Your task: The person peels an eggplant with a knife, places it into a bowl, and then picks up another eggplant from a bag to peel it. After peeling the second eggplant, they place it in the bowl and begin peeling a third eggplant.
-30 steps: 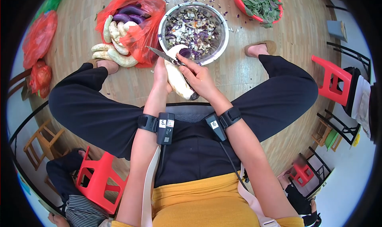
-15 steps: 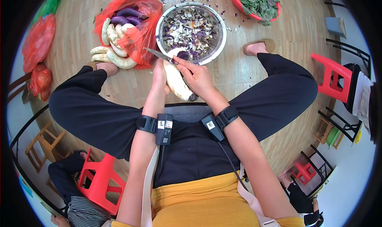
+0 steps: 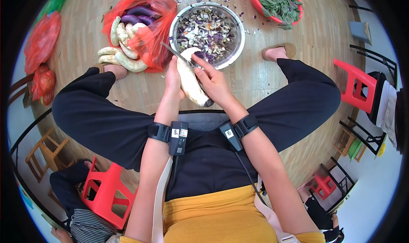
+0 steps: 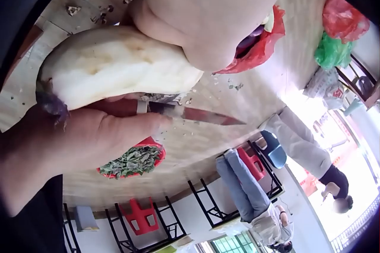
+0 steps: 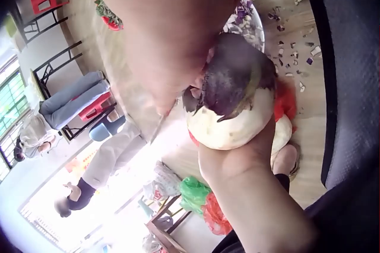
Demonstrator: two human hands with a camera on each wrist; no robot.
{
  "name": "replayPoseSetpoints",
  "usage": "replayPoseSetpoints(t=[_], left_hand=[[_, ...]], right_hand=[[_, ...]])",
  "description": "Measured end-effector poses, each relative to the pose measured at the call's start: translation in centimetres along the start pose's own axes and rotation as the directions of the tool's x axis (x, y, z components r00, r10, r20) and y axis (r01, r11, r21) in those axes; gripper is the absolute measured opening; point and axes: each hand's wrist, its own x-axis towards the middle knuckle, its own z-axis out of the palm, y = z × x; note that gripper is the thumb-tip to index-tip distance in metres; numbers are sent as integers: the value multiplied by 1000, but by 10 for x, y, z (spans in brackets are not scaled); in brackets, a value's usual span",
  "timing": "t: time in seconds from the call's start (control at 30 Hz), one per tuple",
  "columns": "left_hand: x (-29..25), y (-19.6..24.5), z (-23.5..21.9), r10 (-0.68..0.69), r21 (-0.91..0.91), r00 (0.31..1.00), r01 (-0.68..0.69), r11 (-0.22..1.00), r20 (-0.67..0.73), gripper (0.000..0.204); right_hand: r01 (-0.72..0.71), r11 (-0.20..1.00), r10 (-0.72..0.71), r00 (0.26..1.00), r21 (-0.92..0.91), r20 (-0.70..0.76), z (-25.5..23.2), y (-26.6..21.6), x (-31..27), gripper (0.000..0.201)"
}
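A peeled, pale eggplant (image 3: 190,83) with a dark stem end is held over my lap. My left hand (image 3: 172,76) grips it from the left side. My right hand (image 3: 211,82) holds a knife (image 3: 175,54) with the blade against the eggplant's far, still purple tip, above the rim of a steel bowl (image 3: 237,42) full of peelings. In the left wrist view the eggplant (image 4: 119,66) lies above the knife blade (image 4: 199,114). The right wrist view shows the eggplant's purple stem end (image 5: 233,87) cupped in my left hand (image 5: 237,161).
A red plastic bag (image 3: 147,27) with purple and peeled eggplants lies left of the bowl, and peeled ones (image 3: 121,57) lie on the wooden floor beside it. A red basin of greens (image 3: 277,2) stands far right. Red stools (image 3: 355,85) and other people surround me.
The knife blade has swung from pointing left to pointing up-left along the eggplant's far tip. Both hands and the eggplant stay in about the same place.
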Motion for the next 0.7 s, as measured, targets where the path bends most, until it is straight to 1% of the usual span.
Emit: replayPoseSetpoints(t=[0.03, 0.07, 0.1, 0.13, 0.17, 0.23, 0.27, 0.33, 0.37, 0.4, 0.43, 0.47, 0.5, 0.53, 0.57, 0.6, 0.63, 0.7], left_hand=[[-1, 1, 1, 4, 25, 1000, -4, 1000, -24, 46], [-3, 2, 2, 9, 51, 999, -7, 999, -49, 46], [-5, 2, 3, 10, 50, 999, -7, 999, -50, 46], [-7, 3, 4, 1, 95, 998, 5, 995, -65, 43], [-9, 4, 4, -7, 141, 997, 18, 990, -81, 40], [-15, 6, 9, -13, 164, 995, 29, 986, -94, 40], [-16, 6, 12, -19, 188, 994, 39, 981, -107, 40], [-9, 1, 4, -20, 194, 995, 38, 980, -95, 43], [-6, -1, 2, -21, 198, 996, 38, 979, -85, 47], [-6, -1, 3, -22, 201, 996, 39, 979, -84, 47], [-7, -2, 5, -18, 161, 997, 31, 987, -78, 47], [-8, -2, 6, -14, 120, 997, 23, 992, -72, 47], [-6, -3, 3, -15, 123, 997, 24, 992, -72, 47], [-2, -4, -2, -22, 106, 1000, 23, 994, -10, 47], [0, -5, -6, -29, 89, 998, 25, 996, 51, 47], [-1, -4, -5, -30, 91, 998, 25, 996, 51, 47], [-3, -3, -5, -47, 103, 998, 42, 994, 50, 47], [-5, 0, -3, -64, 114, 997, 58, 992, 48, 46]], right_hand=[[26, 989, -21, 999, -148, 31, -1, 0, -1, 32], [26, 988, -21, 999, -150, 33, -2, -1, -1, 32], [52, 980, -46, 998, -192, 33, -3, -2, 0, 32], [78, 969, -72, 997, -234, 34, -3, -2, 0, 32], [78, 969, -72, 997, -233, 35, -2, 0, 1, 32], [117, 961, -119, 993, -252, 6, -2, 3, 2, 30], [118, 960, -120, 993, -253, 5, -4, 4, 2, 30], [41, 957, -42, 999, -288, 2, -5, 0, 2, 28], [40, 957, -42, 999, -287, -1, -6, -2, 1, 28], [20, 945, -28, 999, -328, -17, -5, -4, 1, 27], [0, 930, -13, 999, -367, -34, -4, -6, 0, 27], [-1, 931, -13, 999, -365, -37, -3, -2, 1, 27], [-4, 981, -5, 999, -196, -45, -1, 0, 3, 27], [-6, 1000, 5, 999, -22, -51, 0, 2, 3, 28], [-7, 1000, 6, 999, -20, -53, -2, 3, 3, 28], [-113, 987, 118, 992, 112, -39, -3, -1, 3, 29], [-217, 946, 226, 974, 240, -9, -4, -5, 2, 31], [-224, 937, 232, 973, 269, 3, -7, -10, 2, 32]])
